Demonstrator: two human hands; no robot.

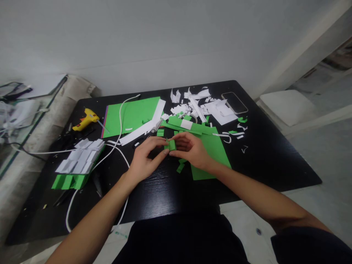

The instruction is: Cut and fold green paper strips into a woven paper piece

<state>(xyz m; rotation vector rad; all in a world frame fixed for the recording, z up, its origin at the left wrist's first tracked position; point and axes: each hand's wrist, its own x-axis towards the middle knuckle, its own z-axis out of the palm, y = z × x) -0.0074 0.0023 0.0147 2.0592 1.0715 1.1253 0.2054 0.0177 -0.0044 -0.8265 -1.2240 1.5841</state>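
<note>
Left hand (144,158) and right hand (194,148) pinch a small folded green paper piece (172,145) at the frame's center, its edges partly hidden behind fingertips. A white cable (121,119) loops across the left side, near a yellow hot-glue gun (87,119) whose markings are too small to read; white paper scraps (195,107) and a smartphone (235,102) lie upper right.

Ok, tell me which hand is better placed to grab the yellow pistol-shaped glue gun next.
Likely the left hand, being nearer the glue gun on that side; the right hand is farther across. Both hold the small boxy green paper piece, though.
</note>
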